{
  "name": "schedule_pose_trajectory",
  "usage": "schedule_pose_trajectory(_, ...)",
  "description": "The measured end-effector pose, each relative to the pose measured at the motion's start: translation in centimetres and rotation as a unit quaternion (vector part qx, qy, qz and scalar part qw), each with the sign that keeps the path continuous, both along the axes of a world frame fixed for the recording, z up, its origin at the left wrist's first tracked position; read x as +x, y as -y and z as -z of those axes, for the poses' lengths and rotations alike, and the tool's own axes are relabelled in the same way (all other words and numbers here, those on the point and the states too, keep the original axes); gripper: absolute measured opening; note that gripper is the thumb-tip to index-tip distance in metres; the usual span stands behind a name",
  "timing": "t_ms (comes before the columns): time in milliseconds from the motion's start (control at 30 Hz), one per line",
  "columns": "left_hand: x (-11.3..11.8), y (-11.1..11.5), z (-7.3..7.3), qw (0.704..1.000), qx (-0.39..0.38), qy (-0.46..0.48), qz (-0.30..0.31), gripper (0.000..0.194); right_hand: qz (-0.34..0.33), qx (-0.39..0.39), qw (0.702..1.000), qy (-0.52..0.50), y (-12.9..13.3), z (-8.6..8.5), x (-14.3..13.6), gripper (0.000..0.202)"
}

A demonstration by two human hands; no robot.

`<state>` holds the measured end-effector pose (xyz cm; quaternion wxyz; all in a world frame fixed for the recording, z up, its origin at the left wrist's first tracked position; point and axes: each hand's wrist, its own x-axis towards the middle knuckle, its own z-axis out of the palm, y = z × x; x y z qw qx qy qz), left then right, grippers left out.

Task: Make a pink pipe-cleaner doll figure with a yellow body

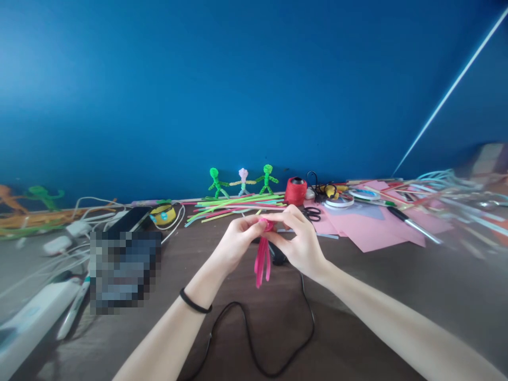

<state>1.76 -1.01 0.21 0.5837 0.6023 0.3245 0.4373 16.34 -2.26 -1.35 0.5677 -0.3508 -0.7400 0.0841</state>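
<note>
Both hands meet above the middle of the table around a bundle of pink pipe cleaners (262,262). Its top is a small coiled knob, partly hidden by fingers, and several strands hang down below. My left hand (240,238), with a black band on its wrist, pinches the knob from the left between thumb and fingers. From the right, my right hand (300,241) grips the same knob with bent fingers. Behind them lies a loose pile of green, red and blue pipe cleaners (238,205). A black object (279,255) on the table is partly covered by my right hand.
Small twisted figures (243,182) stand against the blue wall. A red spool (296,191), black scissors (311,214), pink paper (373,233) and a craft knife (415,225) lie right. Left are white cables (81,254) and a power strip (37,315). A black cord (248,333) loops in front.
</note>
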Motion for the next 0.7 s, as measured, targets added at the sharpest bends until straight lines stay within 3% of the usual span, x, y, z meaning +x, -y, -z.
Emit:
schedule_pose_trajectory(333,0.03,0.07,-0.21,0.997,0.042,-0.057,-0.028,0.029,0.006,0.018,1.000,0.001,0.05,-0.03,0.01,0.019)
schedule_pose_trajectory(700,-0.07,0.22,-0.40,0.997,0.054,-0.051,0.011,0.027,0.006,0.050,0.999,0.008,0.37,-0.33,0.03,0.019)
